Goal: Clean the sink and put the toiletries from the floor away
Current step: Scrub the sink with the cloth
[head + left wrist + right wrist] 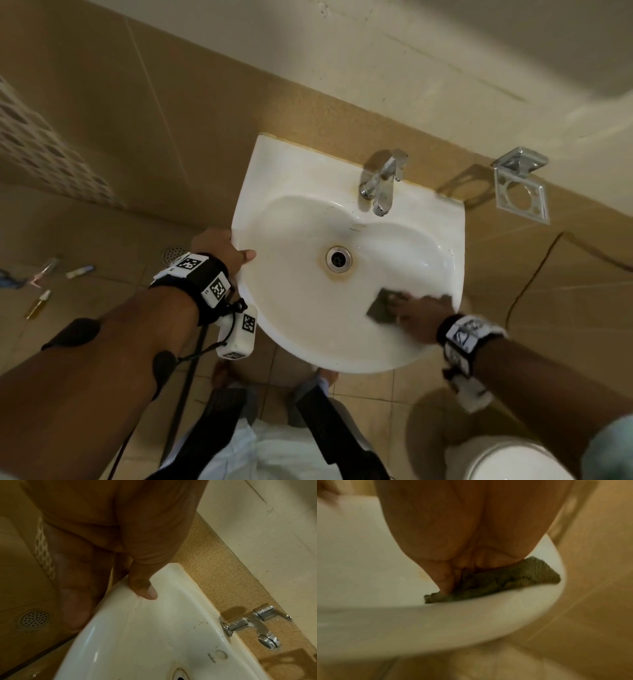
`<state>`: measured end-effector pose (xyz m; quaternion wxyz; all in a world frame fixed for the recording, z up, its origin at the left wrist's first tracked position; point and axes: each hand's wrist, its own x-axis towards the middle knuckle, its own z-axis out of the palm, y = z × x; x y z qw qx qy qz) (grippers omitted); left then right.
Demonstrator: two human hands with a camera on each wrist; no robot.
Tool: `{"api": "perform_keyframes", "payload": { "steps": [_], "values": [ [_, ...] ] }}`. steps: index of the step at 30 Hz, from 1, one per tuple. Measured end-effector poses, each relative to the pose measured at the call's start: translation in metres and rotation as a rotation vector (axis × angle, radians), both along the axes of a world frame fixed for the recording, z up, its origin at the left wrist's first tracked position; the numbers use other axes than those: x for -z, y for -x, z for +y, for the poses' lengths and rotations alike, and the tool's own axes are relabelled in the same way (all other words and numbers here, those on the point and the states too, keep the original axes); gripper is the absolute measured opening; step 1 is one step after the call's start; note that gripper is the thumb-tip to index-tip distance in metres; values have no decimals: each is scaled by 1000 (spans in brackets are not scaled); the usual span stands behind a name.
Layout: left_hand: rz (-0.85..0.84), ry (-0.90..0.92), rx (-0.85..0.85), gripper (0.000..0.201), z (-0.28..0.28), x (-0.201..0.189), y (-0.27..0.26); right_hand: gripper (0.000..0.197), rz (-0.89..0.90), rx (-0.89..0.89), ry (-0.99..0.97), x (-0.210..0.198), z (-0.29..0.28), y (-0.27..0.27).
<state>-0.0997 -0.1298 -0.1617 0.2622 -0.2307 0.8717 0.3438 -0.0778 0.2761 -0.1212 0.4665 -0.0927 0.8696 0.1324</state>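
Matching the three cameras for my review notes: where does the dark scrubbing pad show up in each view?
Head: scrubbing pad lower right in the basin, under the right hand.
Left wrist: not in it.
Right wrist: scrubbing pad centre, pressed on the sink's inner edge.
Shared landmark: the white sink rim, also in the left wrist view.

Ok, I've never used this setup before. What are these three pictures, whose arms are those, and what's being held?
No machine here: a person wears three cameras. The head view looks down on a white sink on a tiled wall. The left hand grips the sink's left rim; the left wrist view shows its thumb on top and the fingers below the edge. The right hand presses a dark scrubbing pad against the basin's right inner wall; the right wrist view shows that pad close up, blurred. The faucet is at the back. Small toiletries lie on the floor to the left.
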Motion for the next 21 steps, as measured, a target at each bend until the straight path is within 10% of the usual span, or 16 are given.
{"api": "perform_keyframes", "payload": {
  "steps": [7,12,16,21],
  "values": [
    [-36,6,33,48,0,-6,2,61,132,161,610,7,-158,-116],
    [-32,-23,-19,48,1,-7,-1,72,129,-91,569,-3,-76,-103],
    [-38,2,-1,49,1,-9,-2,63,321,132,408,-7,36,-61],
    [-15,-47,-75,43,2,-4,-4,46,367,53,562,-4,-14,-98]
  ]
}}
